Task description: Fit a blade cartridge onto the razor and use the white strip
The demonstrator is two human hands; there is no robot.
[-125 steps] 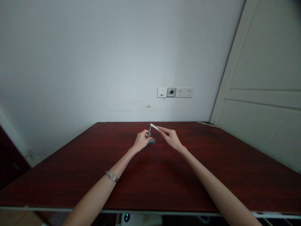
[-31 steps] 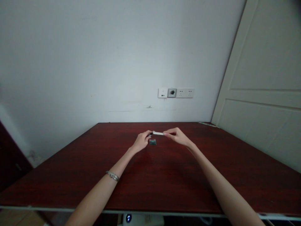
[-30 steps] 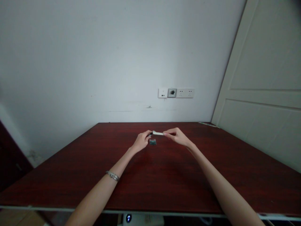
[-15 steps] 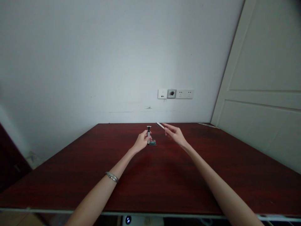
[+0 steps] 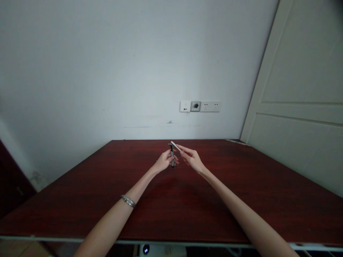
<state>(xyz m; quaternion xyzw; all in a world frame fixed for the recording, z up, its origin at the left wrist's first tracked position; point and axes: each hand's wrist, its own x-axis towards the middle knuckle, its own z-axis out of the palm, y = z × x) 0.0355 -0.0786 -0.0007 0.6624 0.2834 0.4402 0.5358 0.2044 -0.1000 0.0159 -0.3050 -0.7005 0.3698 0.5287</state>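
My left hand (image 5: 163,161) is closed around the grey handle of a razor (image 5: 172,159), which stands upright above the table with its T-shaped head on top. My right hand (image 5: 193,160) pinches a slim white stick that looks like a toothbrush (image 5: 175,145). Its far end slants up to the left, at the razor's head. Whether the two touch, I cannot tell. Bristles are too small to make out. Behind the left fingers, a small dark piece (image 5: 176,164) shows low beside the razor, mostly hidden.
A dark red wooden table (image 5: 171,207) spreads out under both arms. At its far edge rises a white wall (image 5: 134,71) with sockets (image 5: 210,106). A pale panelled door (image 5: 297,89) stands at the right. Items on a shelf (image 5: 163,250) show below the near edge.
My right hand has moved left and a little down, bringing the white stick to the razor's head. The razor has shifted slightly right and turned. The small flat pack is now mostly covered.
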